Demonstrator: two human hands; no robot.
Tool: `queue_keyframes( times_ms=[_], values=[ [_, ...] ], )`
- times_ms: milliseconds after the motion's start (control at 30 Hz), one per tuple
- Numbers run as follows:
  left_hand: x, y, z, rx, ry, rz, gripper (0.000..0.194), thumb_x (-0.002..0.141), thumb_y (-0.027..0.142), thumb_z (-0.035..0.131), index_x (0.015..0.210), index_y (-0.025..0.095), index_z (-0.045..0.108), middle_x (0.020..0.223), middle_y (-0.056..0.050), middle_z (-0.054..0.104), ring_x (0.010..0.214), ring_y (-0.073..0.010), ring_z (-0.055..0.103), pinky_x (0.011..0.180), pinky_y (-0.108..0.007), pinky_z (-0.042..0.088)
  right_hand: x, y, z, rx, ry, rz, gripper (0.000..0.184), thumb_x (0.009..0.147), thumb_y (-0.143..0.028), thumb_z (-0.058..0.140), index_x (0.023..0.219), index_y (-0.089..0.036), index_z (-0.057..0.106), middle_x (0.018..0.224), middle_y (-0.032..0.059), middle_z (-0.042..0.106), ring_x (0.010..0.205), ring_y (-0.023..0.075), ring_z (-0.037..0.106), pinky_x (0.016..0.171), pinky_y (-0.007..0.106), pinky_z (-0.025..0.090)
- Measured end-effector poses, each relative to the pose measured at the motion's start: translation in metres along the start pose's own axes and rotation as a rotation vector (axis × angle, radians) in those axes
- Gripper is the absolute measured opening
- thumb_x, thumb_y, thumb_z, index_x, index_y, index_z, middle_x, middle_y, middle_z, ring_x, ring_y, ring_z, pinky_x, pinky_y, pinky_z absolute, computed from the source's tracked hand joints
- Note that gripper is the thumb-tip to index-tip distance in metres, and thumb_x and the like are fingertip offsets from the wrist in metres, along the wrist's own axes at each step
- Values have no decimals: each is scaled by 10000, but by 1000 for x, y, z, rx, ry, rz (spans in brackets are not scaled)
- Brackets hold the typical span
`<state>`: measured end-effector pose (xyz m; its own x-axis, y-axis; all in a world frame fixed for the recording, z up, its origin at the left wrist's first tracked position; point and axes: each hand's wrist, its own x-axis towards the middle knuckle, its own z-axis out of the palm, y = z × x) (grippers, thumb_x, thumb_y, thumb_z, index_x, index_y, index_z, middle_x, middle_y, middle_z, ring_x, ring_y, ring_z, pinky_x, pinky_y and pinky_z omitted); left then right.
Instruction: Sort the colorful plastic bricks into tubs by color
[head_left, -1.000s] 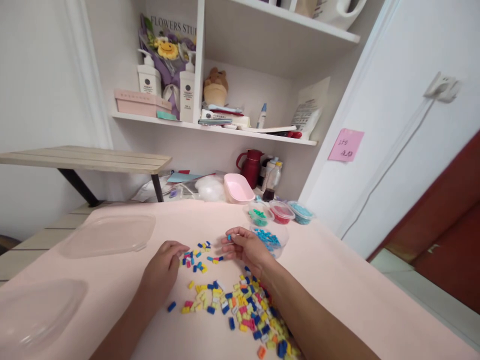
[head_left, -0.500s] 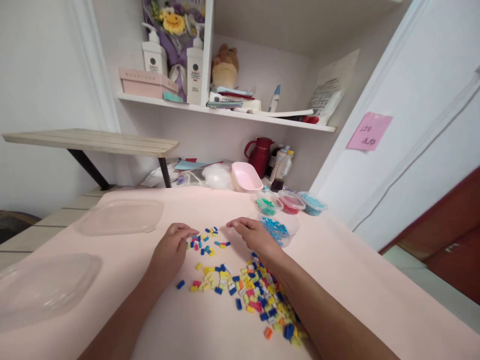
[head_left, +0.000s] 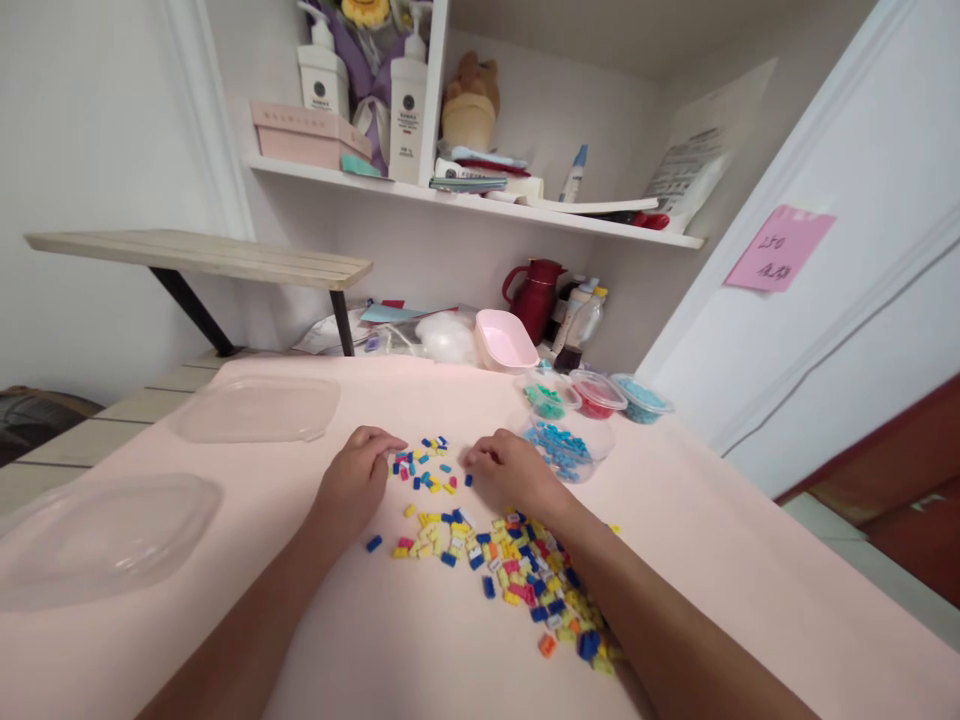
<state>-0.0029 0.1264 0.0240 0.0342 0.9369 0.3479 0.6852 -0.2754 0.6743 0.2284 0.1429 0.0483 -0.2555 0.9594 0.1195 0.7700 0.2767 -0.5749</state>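
A slatted wooden shelf (head_left: 202,255) on black legs stands beside white built-in shelving (head_left: 465,207).

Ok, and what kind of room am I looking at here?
Probably a room in a home: white built-in shelves hold white pump bottles and a brown plush toy, and a dark red jug stands behind the pink-covered table.

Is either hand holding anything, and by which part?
It cannot be told: nothing shows gripped in the left hand or right hand, but fingers could hide something.
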Motion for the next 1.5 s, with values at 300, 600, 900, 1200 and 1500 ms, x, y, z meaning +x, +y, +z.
queue_keyframes(
  times_ms=[300, 600, 900, 1200, 1500],
  values=[
    [-2, 1, -1, 6, 0, 3, 363, 820, 160, 377, 915, 238, 718, 1057, -26, 624, 996, -174, 612, 905, -330, 486, -2, -3, 8, -52, 132, -111, 270, 835, -206, 574, 1042, -291, 725, 850, 23, 620, 765, 170, 572, 722, 263, 402],
    [-2, -3, 0, 34, -12, 31, 368, 841, 182, 365, 934, 236, 717, 1062, -30, 626, 994, -176, 611, 901, -325, 484, -3, -4, 21, -274, 32, -235, 335, 886, -212, 539, 1107, -405, 702, 872, 16, 602, 766, 167, 595, 656, 252, 380],
    [3, -8, -1, 58, 12, 83, 343, 831, 235, 393, 915, 242, 725, 1029, -35, 659, 991, -193, 627, 901, -344, 506, -7, -16, 10, -184, 41, -215, 314, 823, -141, 559, 1014, -338, 713, 930, 3, 667, 839, 171, 617, 719, 244, 395],
    [11, -20, -1, 72, 59, 129, 315, 801, 301, 430, 874, 280, 735, 995, -29, 690, 964, -208, 656, 916, -352, 525, -9, 15, -90, 49, 413, -73, 206, 844, -264, 576, 998, -250, 711, 623, -29, 540, 587, 139, 501, 584, 237, 350],
    [16, -34, 4, 75, 74, 155, 310, 800, 341, 432, 883, 292, 727, 1019, -31, 689, 972, -224, 658, 898, -389, 540, -10, 59, -109, -59, 555, 91, 282, 874, -240, 503, 1068, -258, 707, 1039, 50, 700, 940, 220, 611, 823, 330, 428]
  ],
)
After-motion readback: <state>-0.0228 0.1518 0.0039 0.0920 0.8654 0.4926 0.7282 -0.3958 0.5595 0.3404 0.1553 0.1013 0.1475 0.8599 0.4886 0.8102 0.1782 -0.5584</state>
